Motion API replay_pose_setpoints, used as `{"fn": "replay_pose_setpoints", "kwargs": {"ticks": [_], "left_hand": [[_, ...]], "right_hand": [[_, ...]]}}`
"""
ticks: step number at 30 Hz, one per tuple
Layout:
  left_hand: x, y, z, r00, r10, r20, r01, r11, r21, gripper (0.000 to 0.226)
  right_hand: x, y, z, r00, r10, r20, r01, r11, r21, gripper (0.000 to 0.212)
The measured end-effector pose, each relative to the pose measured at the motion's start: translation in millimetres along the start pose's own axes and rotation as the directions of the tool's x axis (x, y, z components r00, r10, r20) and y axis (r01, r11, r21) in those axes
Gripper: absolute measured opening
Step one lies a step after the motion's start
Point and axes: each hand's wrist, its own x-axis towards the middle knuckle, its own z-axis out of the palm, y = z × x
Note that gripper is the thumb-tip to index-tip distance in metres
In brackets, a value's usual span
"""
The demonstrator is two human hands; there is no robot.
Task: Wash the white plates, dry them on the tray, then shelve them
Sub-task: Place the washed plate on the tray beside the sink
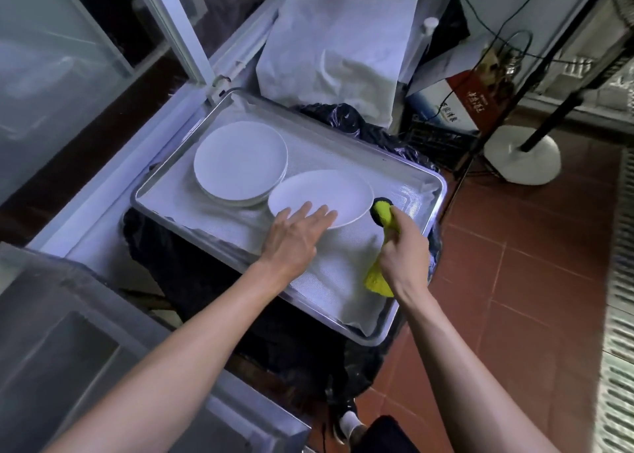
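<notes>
A metal tray (151,186) lined with a white cloth holds a stack of white plates (240,162) at its far left. One more white plate (326,192) lies beside the stack, nearer me. My left hand (295,234) rests flat with straight fingers on that plate's near rim. My right hand (404,257) grips a yellow cloth (384,216), whose tip touches the plate's right edge. A dark round thing sits under the cloth's tip; what it is I cannot tell.
The tray rests on something wrapped in black plastic (274,322). A steel sink (68,367) is at lower left, a glass-doored cabinet (61,58) at upper left. White cloth (336,41) hangs behind the tray. A fan base (521,157) and boxes stand on the red tile floor (531,298).
</notes>
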Motion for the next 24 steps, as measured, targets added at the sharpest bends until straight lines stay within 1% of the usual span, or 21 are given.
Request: {"fn": "replay_pose_setpoints", "kwargs": {"ticks": [4, 7, 9, 13, 16, 21, 24], "left_hand": [[1, 5, 17, 0.991, -0.026, 0.133, 0.033, 0.998, -0.051, 0.077], [-1, 6, 26, 0.959, -0.047, 0.279, 0.042, 0.999, 0.025, 0.073], [-2, 7, 33, 0.939, -0.059, 0.339, 0.024, 0.994, 0.107, 0.073], [-7, 5, 50, 0.908, -0.064, 0.414, -0.031, 0.975, 0.218, 0.075], [-12, 6, 62, 0.882, -0.086, 0.463, -0.03, 0.971, 0.238, 0.078], [-19, 7, 73, 0.864, -0.101, 0.493, -0.038, 0.964, 0.265, 0.084], [-19, 7, 76, 0.865, -0.113, 0.489, -0.015, 0.968, 0.251, 0.079]], "right_hand": [[-6, 4, -7, 0.999, 0.014, -0.039, -0.014, 1.0, -0.002, 0.029], [-10, 3, -11, 0.998, 0.007, -0.06, -0.006, 1.0, 0.013, 0.029], [-13, 1, -11, 0.998, -0.016, -0.061, 0.016, 1.0, 0.012, 0.028], [-16, 0, -7, 0.996, -0.078, -0.032, 0.077, 0.997, -0.031, 0.022], [-19, 0, -7, 0.996, -0.091, -0.007, 0.091, 0.995, -0.04, 0.021], [-21, -2, -11, 0.992, -0.123, 0.018, 0.124, 0.992, -0.031, 0.019], [-20, -1, -14, 0.986, -0.158, 0.052, 0.16, 0.987, -0.028, 0.017]]}}
